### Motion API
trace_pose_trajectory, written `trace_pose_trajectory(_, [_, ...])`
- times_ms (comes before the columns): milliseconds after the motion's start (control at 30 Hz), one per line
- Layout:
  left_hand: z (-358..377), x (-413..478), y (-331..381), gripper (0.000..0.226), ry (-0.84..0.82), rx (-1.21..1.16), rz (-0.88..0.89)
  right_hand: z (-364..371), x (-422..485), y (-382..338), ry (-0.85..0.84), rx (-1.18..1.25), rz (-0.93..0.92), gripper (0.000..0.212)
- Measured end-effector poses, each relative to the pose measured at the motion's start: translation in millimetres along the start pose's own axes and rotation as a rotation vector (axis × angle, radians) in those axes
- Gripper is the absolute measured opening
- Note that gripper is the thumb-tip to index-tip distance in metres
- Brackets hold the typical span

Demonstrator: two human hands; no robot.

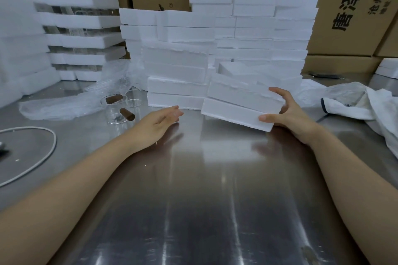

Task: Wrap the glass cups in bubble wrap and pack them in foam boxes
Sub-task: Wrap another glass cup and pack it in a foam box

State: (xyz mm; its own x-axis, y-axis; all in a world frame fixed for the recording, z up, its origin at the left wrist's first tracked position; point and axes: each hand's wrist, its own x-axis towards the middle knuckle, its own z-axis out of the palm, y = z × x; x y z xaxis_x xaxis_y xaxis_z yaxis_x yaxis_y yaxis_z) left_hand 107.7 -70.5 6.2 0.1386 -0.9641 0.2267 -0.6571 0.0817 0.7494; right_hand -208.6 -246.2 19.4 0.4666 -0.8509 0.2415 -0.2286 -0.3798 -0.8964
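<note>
Gripped a foam box point(237, 107), two white halves stacked, at its right end with the right hand point(288, 114): thumb pressed on the near face, fingers curled over the top edge. Held the box tilted, right end higher, at the near foot of the foam box stacks point(178, 66) in the middle of the steel table point(215, 189). Held the left hand point(159, 122) empty just above the table, fingers straight and together, palm turned right, just left of the box and apart from it. Shown at left, unwrapped: glass cups point(113, 113) with brown handles, standing beside loose bubble wrap point(64, 107). Shown at far left: foam trays point(81, 21) piled with glassware between them. Shown at far right: a crumpled white bag point(366, 103); behind everything, printed cardboard cartons point(344, 17); at near left, a white cable point(43, 153).
</note>
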Motion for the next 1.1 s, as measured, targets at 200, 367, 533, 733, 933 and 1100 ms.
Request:
trace_pose_trajectory(200, [1.0,0.1,0.1,0.039,0.009,0.024,0.02,-2.3,4.0,3.5,-0.006,0.254,0.046,0.088])
trace_pose_trajectory(367, [2.3,1.9,-2.3,0.039,0.017,0.058,0.02,-2.9,4.2,2.9,0.115,0.362,0.059,0.087])
trace_pose_trajectory(533, [2.0,1.4,-0.7,0.04,0.022,0.078,0.024,26.0,9.4,1.2,0.287,-0.068,0.042,0.088])
trace_pose_trajectory(733, [2.8,-0.6,3.1,0.054,0.013,0.085,0.03,52.4,12.6,-4.8,0.371,-0.282,0.056,0.087])
trace_pose_trajectory(933, [3.9,0.0,0.6,0.039,0.01,0.129,0.056,38.4,11.2,-2.2,0.171,-0.33,0.009,0.099])
trace_pose_trajectory(1100, [3.8,1.0,-1.4,0.037,0.004,0.168,0.101,45.8,9.4,-2.3,0.268,-0.38,-0.023,0.101])
